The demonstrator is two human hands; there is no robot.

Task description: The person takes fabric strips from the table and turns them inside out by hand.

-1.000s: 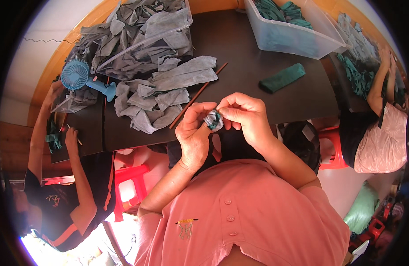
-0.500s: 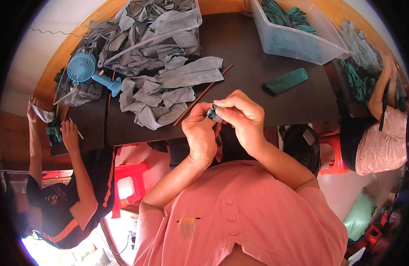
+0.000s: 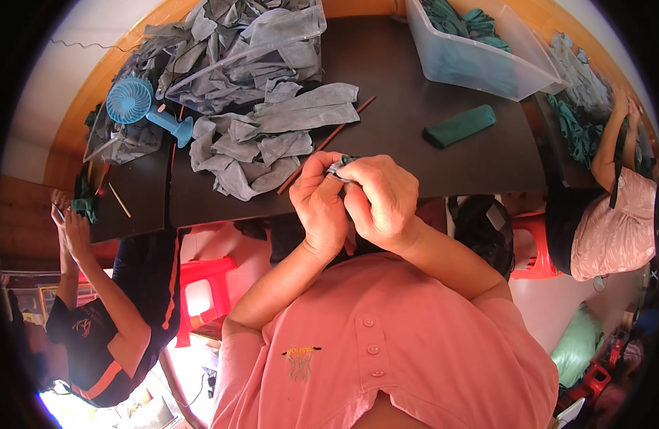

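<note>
My left hand (image 3: 321,207) and my right hand (image 3: 381,196) meet in front of my chest at the table's near edge. Both are closed, fingers pinched on a small bunched piece of grey and green fabric (image 3: 337,167), most of it hidden by my fingers. Just beyond my left hand lies a thin brown stick (image 3: 294,179), partly under a heap of grey fabric pieces (image 3: 290,118). To the right, past my right hand, a flat dark green fabric tube (image 3: 459,126) rests on the dark table (image 3: 387,68).
A clear bin (image 3: 247,53) overflowing with grey pieces stands far left, a blue handheld fan (image 3: 129,100) beside it. A translucent bin (image 3: 479,68) with green pieces stands far right. Co-workers' hands (image 3: 73,229) work at the left and right table ends. A light stick (image 3: 120,200) lies left.
My right hand has turned and curled over the fabric, which shows less now. The left co-worker's hands have come together, and the light stick now lies on the table.
</note>
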